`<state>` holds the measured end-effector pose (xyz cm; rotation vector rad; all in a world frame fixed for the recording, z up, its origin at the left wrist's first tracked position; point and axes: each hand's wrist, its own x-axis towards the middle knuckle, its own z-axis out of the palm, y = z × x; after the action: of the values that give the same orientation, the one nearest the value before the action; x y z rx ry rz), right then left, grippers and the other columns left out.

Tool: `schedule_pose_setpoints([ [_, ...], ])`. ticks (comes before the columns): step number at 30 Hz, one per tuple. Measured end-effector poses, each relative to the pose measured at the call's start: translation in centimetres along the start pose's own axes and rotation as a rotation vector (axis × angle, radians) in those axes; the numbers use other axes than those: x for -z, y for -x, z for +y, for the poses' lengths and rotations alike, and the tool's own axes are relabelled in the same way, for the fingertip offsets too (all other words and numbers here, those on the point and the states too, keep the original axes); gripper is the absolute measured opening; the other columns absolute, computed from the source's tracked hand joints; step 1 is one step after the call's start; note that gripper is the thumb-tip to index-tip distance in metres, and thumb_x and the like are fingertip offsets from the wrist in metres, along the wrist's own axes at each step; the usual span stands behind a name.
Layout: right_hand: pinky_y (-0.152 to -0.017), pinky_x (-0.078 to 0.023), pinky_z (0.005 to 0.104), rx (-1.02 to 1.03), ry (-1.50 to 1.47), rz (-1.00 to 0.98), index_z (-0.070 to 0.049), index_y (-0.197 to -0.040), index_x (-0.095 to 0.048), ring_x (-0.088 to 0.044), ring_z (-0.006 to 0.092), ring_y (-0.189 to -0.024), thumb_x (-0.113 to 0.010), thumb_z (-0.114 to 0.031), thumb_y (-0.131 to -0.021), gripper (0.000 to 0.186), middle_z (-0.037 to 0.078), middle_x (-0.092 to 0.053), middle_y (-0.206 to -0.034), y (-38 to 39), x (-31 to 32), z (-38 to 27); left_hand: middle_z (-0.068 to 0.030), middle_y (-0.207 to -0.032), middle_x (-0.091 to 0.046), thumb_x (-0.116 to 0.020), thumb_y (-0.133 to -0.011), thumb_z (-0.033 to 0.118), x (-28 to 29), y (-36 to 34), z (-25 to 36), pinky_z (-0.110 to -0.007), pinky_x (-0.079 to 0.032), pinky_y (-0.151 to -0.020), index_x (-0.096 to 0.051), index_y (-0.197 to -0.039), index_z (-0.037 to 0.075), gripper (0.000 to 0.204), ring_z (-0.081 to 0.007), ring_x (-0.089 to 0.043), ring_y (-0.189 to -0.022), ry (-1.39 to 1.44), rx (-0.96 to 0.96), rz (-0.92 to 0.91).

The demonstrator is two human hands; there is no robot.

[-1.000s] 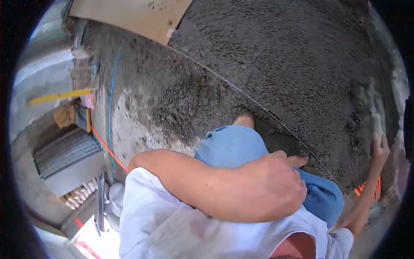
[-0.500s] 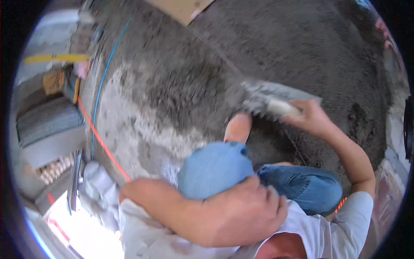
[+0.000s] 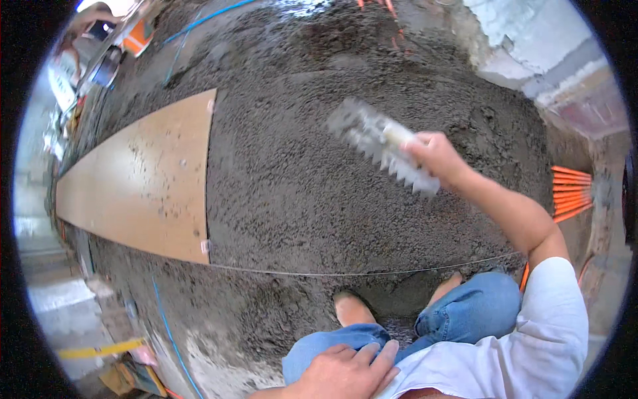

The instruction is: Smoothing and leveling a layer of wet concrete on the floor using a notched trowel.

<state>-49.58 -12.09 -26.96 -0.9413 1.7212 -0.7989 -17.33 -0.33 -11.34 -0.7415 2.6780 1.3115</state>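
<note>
My right hand (image 3: pixel 430 156) grips the pale handle of a metal notched trowel (image 3: pixel 362 133), its toothed edge toward the lower left, over rough grey wet mortar (image 3: pixel 279 186). I cannot tell whether the blade touches the mortar. My left hand (image 3: pixel 352 372) lies with fingers stretched out on my jeans at the left knee, holding nothing. A beige board (image 3: pixel 133 179) with mortar specks lies left of the trowel. A thin string (image 3: pixel 319 274) runs from the board's corner across the mortar, just beyond my bare feet (image 3: pixel 352 307).
Orange tubes (image 3: pixel 571 189) stand at the right edge, beside a rough pale wall (image 3: pixel 518 30). Blue pipes (image 3: pixel 199 23) lie at the top and lower left. Orange and dark buckets (image 3: pixel 137 36) are at the upper left, near another person (image 3: pixel 66 73). A yellow level (image 3: pixel 100 351) is at lower left.
My view has swung, bringing the whole board and orange tubes into sight. My right hand has risen from the right edge and moved out over the mortar with the trowel.
</note>
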Motion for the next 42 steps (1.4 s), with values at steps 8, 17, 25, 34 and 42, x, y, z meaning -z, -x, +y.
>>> schedule_pose_setpoints([
  [8, -0.036, -0.024, 0.0218, -0.204, -0.237, 0.250, -0.005, -0.084, -0.059, -0.036, 0.0057, -0.042, -0.062, -0.031, -0.079, 0.026, 0.000, -0.049, -0.063, -9.8, 6.1, -1.9, -0.0198, -0.085, -0.063, -0.058, -0.085, 0.025, 1.7, -1.1, -2.4, -0.044, -0.049, -0.068, -0.053, -0.114, 0.003, 0.038, -0.0371, -0.062, -0.074, 0.060, 0.046, -0.093],
  [17, -0.038, -0.026, 0.0277, -0.185, -0.468, 0.380, -0.006, -0.080, -0.059, -0.035, 0.0108, -0.043, -0.065, -0.027, -0.078, 0.021, 0.003, -0.047, -0.062, -26.5, -0.9, -2.4, -0.0185, -0.088, -0.063, -0.059, -0.081, 0.031, 2.5, -0.3, -4.4, -0.045, -0.050, -0.068, -0.048, -0.125, 0.004, 0.053, -0.0372, -0.062, -0.075, 0.259, 0.226, -0.137],
  [25, -0.038, -0.031, 0.0300, -0.104, -0.543, 0.540, -0.004, -0.073, -0.060, -0.042, 0.0139, -0.043, -0.070, -0.032, -0.074, 0.030, 0.005, -0.051, -0.060, -32.3, -3.5, -2.1, -0.0180, -0.088, -0.062, -0.058, -0.079, 0.028, 1.8, 0.6, -2.8, -0.044, -0.049, -0.067, -0.048, -0.127, 0.005, 0.054, -0.0356, -0.062, -0.074, 0.280, 0.346, -0.129],
  [34, -0.039, -0.032, 0.0303, 0.088, -0.367, 0.540, -0.002, -0.066, -0.059, -0.043, 0.0118, -0.041, -0.066, -0.040, -0.075, 0.039, 0.004, -0.051, -0.055, -26.3, -1.3, 0.7, -0.0184, -0.086, -0.062, -0.057, -0.079, 0.026, 1.0, -0.3, 0.5, -0.044, -0.049, -0.066, -0.049, -0.126, 0.005, 0.052, -0.0358, -0.062, -0.073, 0.223, 0.289, -0.134],
  [42, -0.040, -0.030, 0.0248, 0.157, -0.291, 0.456, -0.003, -0.078, -0.064, -0.042, 0.0080, -0.046, -0.062, -0.031, -0.080, 0.028, -0.001, -0.051, -0.063, -7.4, 11.5, 6.2, -0.0213, -0.083, -0.063, -0.064, -0.082, 0.024, -0.1, -3.0, 3.0, -0.045, -0.049, -0.065, -0.055, -0.112, 0.001, 0.040, -0.0383, -0.061, -0.071, 0.067, 0.205, -0.074],
])
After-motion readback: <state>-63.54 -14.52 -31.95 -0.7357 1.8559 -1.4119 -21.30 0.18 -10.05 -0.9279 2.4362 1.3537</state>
